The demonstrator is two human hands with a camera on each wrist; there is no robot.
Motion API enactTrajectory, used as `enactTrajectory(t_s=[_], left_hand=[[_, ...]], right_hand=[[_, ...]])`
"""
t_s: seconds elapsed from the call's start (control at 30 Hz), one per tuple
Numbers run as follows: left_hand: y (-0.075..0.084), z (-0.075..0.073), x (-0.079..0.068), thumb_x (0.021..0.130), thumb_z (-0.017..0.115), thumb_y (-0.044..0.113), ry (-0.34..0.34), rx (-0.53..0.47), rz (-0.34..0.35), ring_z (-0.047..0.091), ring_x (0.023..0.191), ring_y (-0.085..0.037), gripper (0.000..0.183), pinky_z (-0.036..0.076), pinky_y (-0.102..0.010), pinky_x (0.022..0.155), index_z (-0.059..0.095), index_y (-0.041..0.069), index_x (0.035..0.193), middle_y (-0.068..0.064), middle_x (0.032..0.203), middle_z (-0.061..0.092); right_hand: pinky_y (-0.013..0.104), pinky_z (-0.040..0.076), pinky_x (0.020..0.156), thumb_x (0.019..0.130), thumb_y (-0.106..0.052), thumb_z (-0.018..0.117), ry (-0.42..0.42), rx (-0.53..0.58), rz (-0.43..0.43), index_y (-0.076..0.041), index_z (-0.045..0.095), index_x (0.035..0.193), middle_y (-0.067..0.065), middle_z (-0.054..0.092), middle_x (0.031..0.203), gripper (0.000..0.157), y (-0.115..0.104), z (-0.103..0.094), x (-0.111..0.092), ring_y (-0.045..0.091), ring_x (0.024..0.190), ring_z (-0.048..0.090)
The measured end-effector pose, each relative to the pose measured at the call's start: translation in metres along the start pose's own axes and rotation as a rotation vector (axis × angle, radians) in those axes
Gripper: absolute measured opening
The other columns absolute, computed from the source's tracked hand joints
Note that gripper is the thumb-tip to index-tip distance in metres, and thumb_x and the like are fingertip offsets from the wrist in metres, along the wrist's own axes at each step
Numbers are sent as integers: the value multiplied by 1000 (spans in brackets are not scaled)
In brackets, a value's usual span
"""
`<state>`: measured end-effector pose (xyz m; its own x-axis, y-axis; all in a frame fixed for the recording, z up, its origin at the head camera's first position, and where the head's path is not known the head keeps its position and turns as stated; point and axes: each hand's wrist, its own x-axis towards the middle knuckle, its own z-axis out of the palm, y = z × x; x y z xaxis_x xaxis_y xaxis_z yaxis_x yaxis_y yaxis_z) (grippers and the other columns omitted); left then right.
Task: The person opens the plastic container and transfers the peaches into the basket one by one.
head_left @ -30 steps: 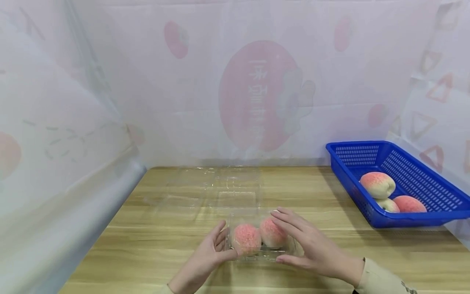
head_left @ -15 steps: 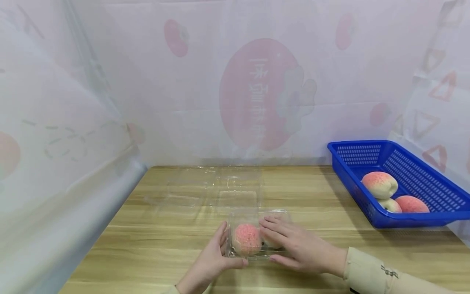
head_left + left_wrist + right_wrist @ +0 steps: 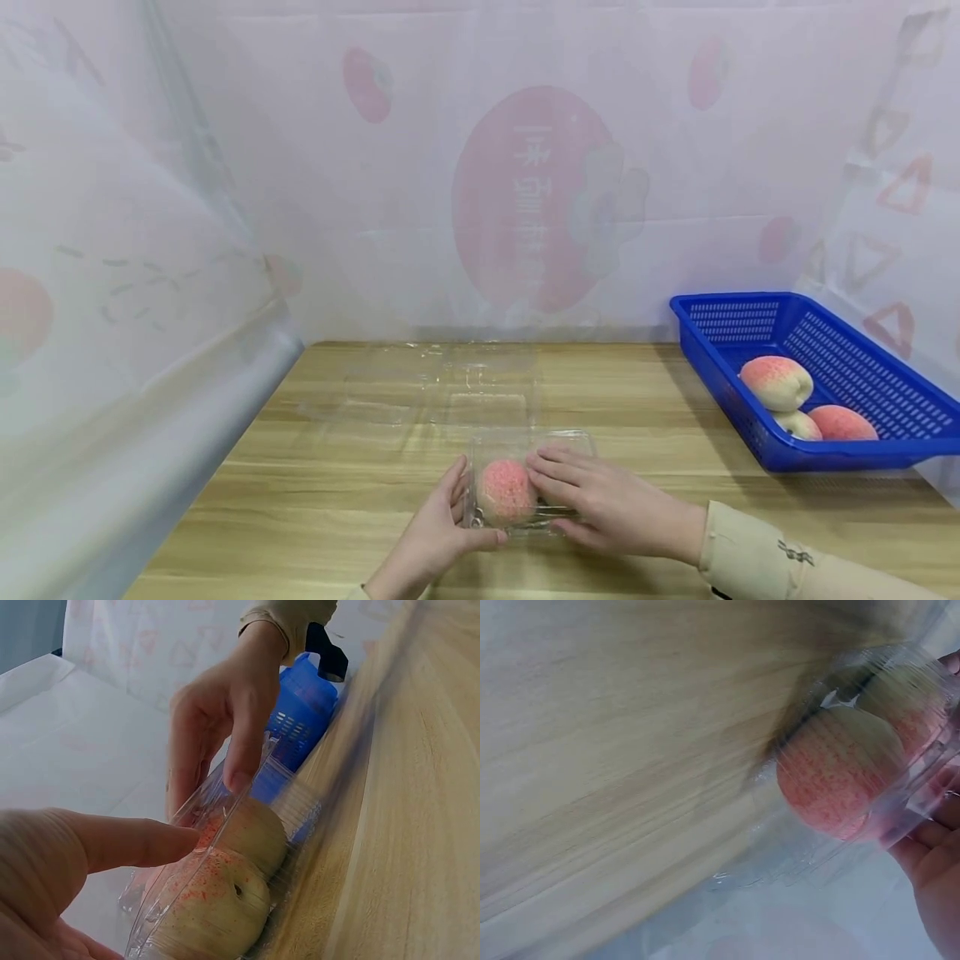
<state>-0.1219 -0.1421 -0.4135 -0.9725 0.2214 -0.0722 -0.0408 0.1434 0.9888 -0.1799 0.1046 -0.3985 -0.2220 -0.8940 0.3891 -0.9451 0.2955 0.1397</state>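
A clear plastic clamshell box (image 3: 491, 444) lies on the table in front of me, its lid down over two pink-and-cream peaches. The left peach (image 3: 507, 493) shows through the lid. Most of the right peach (image 3: 259, 838) is hidden by a hand in the head view but appears in the left wrist view. My left hand (image 3: 433, 533) holds the box's left end, thumb along the front edge. Across the right half of the lid lies my right hand (image 3: 600, 502), fingers extended over the top and thumb at the front rim.
A blue slotted basket (image 3: 716, 385) stands at the right with peaches (image 3: 776, 383) inside. Behind the box, near the back wall, sit open clear clamshells (image 3: 487, 410). White printed cloth (image 3: 420, 275) encloses the back and sides.
My right hand has slid left from the box's right end onto the lid, covering the right peach. My left thumb has shifted slightly right along the front edge. The box has stayed in place.
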Motion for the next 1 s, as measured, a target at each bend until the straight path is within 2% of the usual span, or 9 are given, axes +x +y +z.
enactTrajectory(t_s=[0.23,0.43,0.67,0.87,1.0], left_hand=[[-3,-4,-3,65,80,11,-1,-3,-8,20,124,-45,110,25,-52,98,1,1,141,-30,141,12],[-3,-2,-3,65,80,15,-6,29,-10,19,123,-48,112,27,-55,95,-1,1,141,-33,139,11],[-5,1,-1,64,81,21,14,89,-17,21,122,-48,113,30,-57,92,1,2,141,-34,138,14],[-4,5,-1,61,82,29,46,150,-3,26,121,-47,116,28,-59,93,3,2,142,-31,138,20],[-4,5,0,61,82,27,57,169,22,30,119,-47,116,30,-58,93,4,4,142,-31,137,23]], right_hand=[[40,38,93,78,-32,68,69,20,15,-2,54,122,10,49,127,54,-2,6,6,26,118,42],[39,39,93,79,-33,67,144,74,47,-6,57,119,5,48,128,49,-3,15,3,25,117,43],[43,42,89,79,-27,68,258,12,-64,-3,58,117,12,53,121,46,-3,20,0,29,112,48],[44,42,89,79,-24,68,259,-20,-83,-1,57,118,14,52,122,46,-4,20,-2,31,112,47],[45,42,88,85,-26,61,266,-58,-92,0,58,116,15,53,120,41,-4,19,-1,31,111,48]])
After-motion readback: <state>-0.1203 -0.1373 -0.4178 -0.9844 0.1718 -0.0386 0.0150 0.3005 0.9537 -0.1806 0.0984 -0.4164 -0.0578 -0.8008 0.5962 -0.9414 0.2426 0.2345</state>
